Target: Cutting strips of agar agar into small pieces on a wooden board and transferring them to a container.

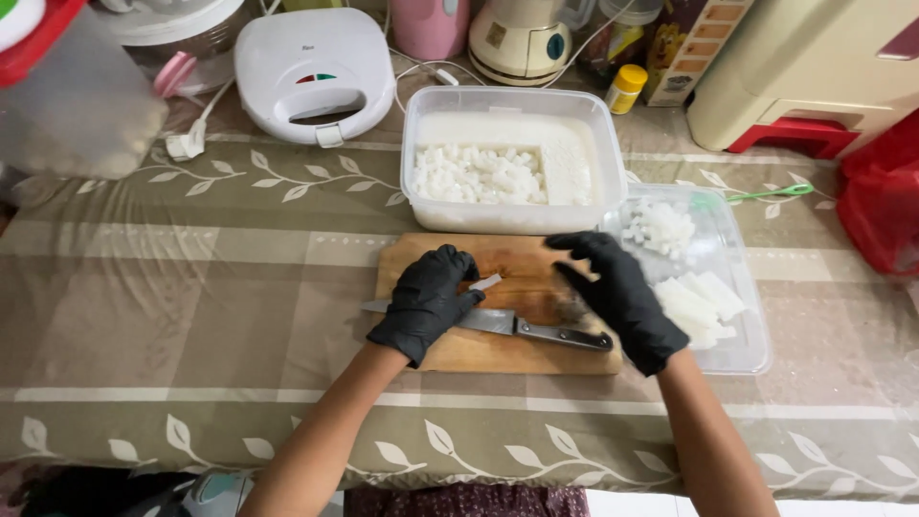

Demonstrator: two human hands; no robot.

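Note:
Both my hands wear black gloves over a wooden cutting board (pixel 498 356). My left hand (pixel 428 299) pinches a thin white strip (pixel 485 282) at the board's middle. A knife (pixel 536 329) with a dark handle lies flat on the board beneath my hands, touched by neither. My right hand (pixel 613 287) hovers above the board's right end, fingers spread and blurred, holding nothing. Behind the board stands a clear plastic tub (pixel 507 101) holding small white cubes (pixel 479 174) and a white slab. A clear lid (pixel 737 278) at the right carries more white cubes (pixel 659 228) and white slices (pixel 699 302).
A white sandwich maker (pixel 314 67), a pink jug (pixel 431 24), a blender base (pixel 522 38), a yellow-capped bottle (pixel 625 88) and a box stand along the back. A red stool (pixel 790 134) and red bag (pixel 881 196) are at the right. A leaf-patterned cloth (pixel 191 306) covers the table.

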